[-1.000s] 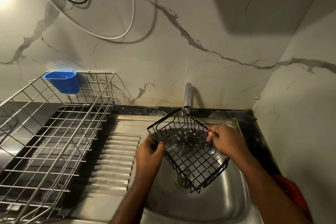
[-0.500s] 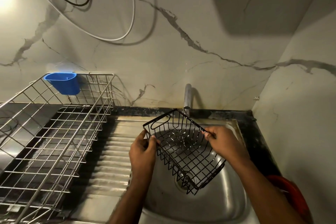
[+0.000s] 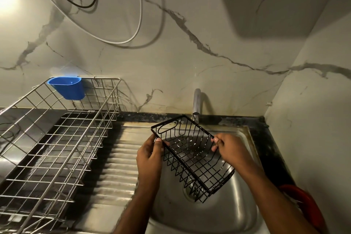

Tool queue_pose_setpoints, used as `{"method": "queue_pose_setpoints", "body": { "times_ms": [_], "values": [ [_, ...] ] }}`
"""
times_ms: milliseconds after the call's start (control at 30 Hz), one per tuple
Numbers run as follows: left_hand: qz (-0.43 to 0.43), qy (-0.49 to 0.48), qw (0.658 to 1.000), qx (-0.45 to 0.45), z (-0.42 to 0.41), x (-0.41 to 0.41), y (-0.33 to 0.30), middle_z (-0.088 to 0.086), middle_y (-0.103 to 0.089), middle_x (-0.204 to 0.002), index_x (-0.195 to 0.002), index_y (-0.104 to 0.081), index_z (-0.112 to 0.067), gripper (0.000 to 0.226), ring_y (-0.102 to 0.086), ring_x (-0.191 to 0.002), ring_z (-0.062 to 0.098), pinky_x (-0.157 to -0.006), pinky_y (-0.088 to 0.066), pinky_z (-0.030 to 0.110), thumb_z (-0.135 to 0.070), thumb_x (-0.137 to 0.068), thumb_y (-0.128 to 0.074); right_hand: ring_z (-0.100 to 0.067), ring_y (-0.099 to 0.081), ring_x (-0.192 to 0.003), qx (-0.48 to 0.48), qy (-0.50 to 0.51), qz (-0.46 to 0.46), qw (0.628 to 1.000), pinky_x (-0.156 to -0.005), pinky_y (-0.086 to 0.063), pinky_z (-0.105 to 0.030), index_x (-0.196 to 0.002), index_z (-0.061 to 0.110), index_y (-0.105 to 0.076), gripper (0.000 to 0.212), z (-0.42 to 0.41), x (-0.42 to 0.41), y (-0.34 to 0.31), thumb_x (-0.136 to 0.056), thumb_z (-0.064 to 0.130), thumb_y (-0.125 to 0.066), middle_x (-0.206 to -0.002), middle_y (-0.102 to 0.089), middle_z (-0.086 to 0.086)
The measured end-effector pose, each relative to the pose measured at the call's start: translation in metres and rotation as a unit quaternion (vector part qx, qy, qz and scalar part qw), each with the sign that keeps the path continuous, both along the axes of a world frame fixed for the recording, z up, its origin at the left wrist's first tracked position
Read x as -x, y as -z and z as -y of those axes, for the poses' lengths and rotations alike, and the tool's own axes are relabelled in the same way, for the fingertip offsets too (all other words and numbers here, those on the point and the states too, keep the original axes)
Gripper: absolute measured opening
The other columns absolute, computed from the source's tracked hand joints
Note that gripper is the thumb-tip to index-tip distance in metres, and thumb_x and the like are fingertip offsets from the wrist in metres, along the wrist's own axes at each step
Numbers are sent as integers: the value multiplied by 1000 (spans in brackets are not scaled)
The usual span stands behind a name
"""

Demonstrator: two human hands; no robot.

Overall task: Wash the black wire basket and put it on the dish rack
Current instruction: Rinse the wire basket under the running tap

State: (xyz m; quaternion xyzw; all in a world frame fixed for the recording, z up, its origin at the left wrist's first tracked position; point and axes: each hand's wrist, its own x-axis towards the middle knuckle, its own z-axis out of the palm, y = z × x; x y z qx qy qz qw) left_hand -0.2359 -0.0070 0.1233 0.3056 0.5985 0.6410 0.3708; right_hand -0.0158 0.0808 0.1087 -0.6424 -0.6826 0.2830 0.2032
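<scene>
I hold the black wire basket (image 3: pixel 191 153) tilted over the steel sink (image 3: pixel 237 213), just below the tap (image 3: pixel 196 104). My left hand (image 3: pixel 150 155) grips its left rim near the oval handle cut-out. On the opposite long rim my right hand (image 3: pixel 227 147) pinches the wire. The basket's near end hangs above the drain. The silver wire dish rack (image 3: pixel 57 142) stands to the left on the counter, apart from the basket.
A blue plastic cup (image 3: pixel 66 87) hangs on the rack's back rim. A ribbed steel drainboard (image 3: pixel 117 169) lies between rack and sink. Cables (image 3: pixel 136 24) loop on the marble wall above. A red object (image 3: pixel 303 205) sits at the right counter edge.
Both hands have shifted the basket a little to the left and up; its far corner now sits nearer the drainboard. The grips are unchanged.
</scene>
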Motion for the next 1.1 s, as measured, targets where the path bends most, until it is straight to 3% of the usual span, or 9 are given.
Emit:
{"method": "queue_pose_setpoints", "body": {
  "times_ms": [300,467,700,767,833,967,1100],
  "values": [
    [11,5,1000,-26,2,-1,-6,8,-80,-96,-107,-65,-37,28,-76,-94,13,-77,-57,19,-12,-106,-52,-4,-66,-75,-2,-9,6,1000,-66,-50,-23,-109,20,-68,23,-6,0,1,-105,25,-46,-77,-70,11],
    [7,3,999,-34,2,1,-3,8,-80,-97,-110,-66,-35,27,-75,-96,15,-77,-58,17,-12,-106,-53,-6,-69,-78,-20,-12,-1,1000,-77,-58,-36,-115,21,-68,23,-8,1,1,-104,24,-48,-82,-69,12],
    [13,3,999,-41,1,2,-3,9,-80,-96,-110,-66,-35,27,-76,-96,17,-77,-57,18,-11,-106,-53,-5,-67,-75,-33,-15,5,999,-74,-57,-34,-110,21,-68,21,-12,3,2,-104,24,-48,-80,-70,9],
    [13,4,999,-43,0,2,-4,8,-80,-96,-112,-65,-36,28,-76,-96,16,-78,-57,18,-11,-106,-52,0,-61,-66,-35,-17,10,999,-63,-52,-28,-108,19,-67,20,-13,3,1,-104,23,-48,-80,-70,8],
    [18,5,999,-43,-2,2,-3,9,-80,-96,-116,-63,-34,29,-76,-95,15,-78,-58,18,-10,-106,-52,3,-52,-56,-37,-19,17,999,-53,-37,-20,-108,17,-67,20,-14,4,0,-104,23,-48,-79,-70,7],
    [20,15,999,-40,-4,4,3,10,-80,-97,-127,-65,-19,26,-75,-98,20,-86,-61,26,-11,-105,-54,3,-52,-57,-43,-20,15,999,-51,-31,-16,-106,17,-68,20,-15,5,1,-104,22,-49,-79,-70,7],
    [42,15,998,-48,-4,4,2,13,-79,-102,-120,-65,-26,24,-75,-100,19,-80,-57,18,-10,-104,-55,4,-54,-60,-53,-27,11,998,-52,-30,-13,-98,22,-66,18,-15,6,0,-104,20,-50,-75,-68,9]
  ]
}}
